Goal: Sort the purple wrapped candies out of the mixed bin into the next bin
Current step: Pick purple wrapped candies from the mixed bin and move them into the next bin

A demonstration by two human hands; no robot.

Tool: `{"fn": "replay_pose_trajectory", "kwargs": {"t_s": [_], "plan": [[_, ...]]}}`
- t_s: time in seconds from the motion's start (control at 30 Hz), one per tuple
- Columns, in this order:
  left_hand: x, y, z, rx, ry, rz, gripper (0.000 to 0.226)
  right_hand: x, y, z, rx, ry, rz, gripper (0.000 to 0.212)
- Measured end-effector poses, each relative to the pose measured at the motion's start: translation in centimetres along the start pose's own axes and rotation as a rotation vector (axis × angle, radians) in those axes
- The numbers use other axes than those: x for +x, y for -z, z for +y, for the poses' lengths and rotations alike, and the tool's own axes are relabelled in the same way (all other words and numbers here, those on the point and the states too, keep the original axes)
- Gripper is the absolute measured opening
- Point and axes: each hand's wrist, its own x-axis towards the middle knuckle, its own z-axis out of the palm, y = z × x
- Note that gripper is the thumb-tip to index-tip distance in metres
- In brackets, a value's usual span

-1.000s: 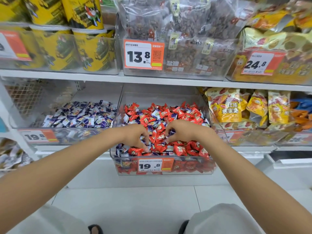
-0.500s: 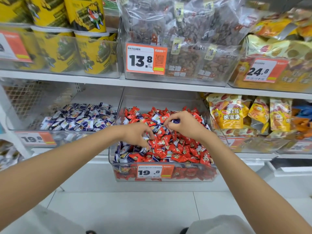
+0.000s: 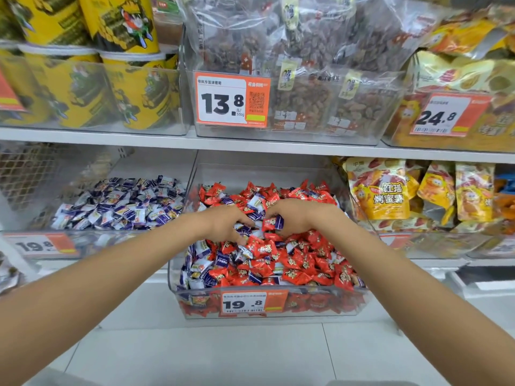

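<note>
The shelf [image 3: 250, 146] carries clear bins side by side at reaching height, so both arms come in from the front. The mixed bin [image 3: 264, 174] sits in the middle and juts forward of its neighbours, which likely frees its open top for picking. The next bin [image 3: 117, 242] stands just to its left and holds only purple candies [image 3: 122, 207]; the short way across suits a quick carry.

In the mixed bin, red candies [image 3: 301, 260] make up most of the heap. More purple ones are gathered at the left front corner and scattered through the middle, so much sorting seems left.

Both hands work close together over the centre of the heap, knuckles up and fingers pointed down to rake and pick. The left hand [image 3: 225, 222] has its fingers curled into the pile over some purple wrappers; whether it grips any I cannot tell. The right hand [image 3: 295, 215] pinches a candy [image 3: 273, 222] at its fingertips. The candy shows both red and purple, so its kind is unclear. A price tag [image 3: 253, 302] marks the mixed bin's front.
</note>
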Motion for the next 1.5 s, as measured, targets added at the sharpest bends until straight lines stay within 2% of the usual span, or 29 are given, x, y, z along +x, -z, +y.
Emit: {"fn": "replay_pose_trajectory", "kwargs": {"t_s": [0.07,0.13,0.17,0.3,0.4,0.53,0.67,0.77,0.9,1.03,1.17,1.3,1.33,1.4,1.5], "plan": [[0.2,-0.2,-0.1,0.044,-0.011,0.002,0.047,-0.4,-0.6,0.9,0.065,0.028,0.135,0.041],[0.4,-0.4,-0.2,0.035,-0.031,0.036,0.034,-1.1,-1.1,1.8,0.268,0.053,0.241,0.014],[0.5,-0.4,-0.3,0.005,-0.036,0.055,0.028,-1.4,-1.2,2.2,0.399,0.064,0.269,0.008],[0.1,0.3,-0.5,-0.198,-0.057,0.151,0.02,-3.5,-1.1,2.5,0.844,0.051,0.351,0.008],[-0.9,1.1,-0.6,-0.363,-0.056,0.175,0.02,-4.5,-1.0,2.4,0.992,0.047,0.398,0.01],[-2.0,1.8,-0.6,-0.504,-0.031,0.169,0.02,-4.5,-1.2,2.5,0.977,0.007,0.425,0.013],[-3.0,2.3,0.2,-0.462,-0.045,0.144,0.029,-4.8,-1.3,2.0,0.927,-0.035,0.413,0.025],[-4.1,2.6,0.7,-0.443,-0.041,0.107,0.022,-5.4,-1.2,1.8,0.914,-0.024,0.46,0.025],[-5.3,1.5,1.3,-0.337,-0.055,-0.003,0.012,-5.8,-1.1,1.7,0.912,-0.042,0.515,0.023],[-4.6,0.0,1.6,-0.073,-0.057,-0.131,0.009,-5.5,-1.5,1.6,0.893,-0.018,0.477,0.022],[-4.2,0.0,2.1,0.021,-0.01,-0.215,0.05,-5.5,-1.8,1.3,0.779,-0.01,0.484,0.023],[-3.5,0.0,3.2,0.14,0.054,-0.266,0.067,-5.1,-1.3,0.9,0.736,0.01,0.471,0.015],[-3.3,0.0,3.6,0.172,0.065,-0.278,0.068,-4.8,-1.0,0.5,0.701,0.011,0.479,0.012],[-3.2,0.4,4.1,0.212,0.06,-0.292,0.064,-3.5,-0.5,-0.2,0.584,0.003,0.513,0.021],[-3.4,1.4,3.2,0.083,0.035,-0.218,0.038,-0.8,0.2,-1.0,0.423,-0.005,0.49,0.038]]}}
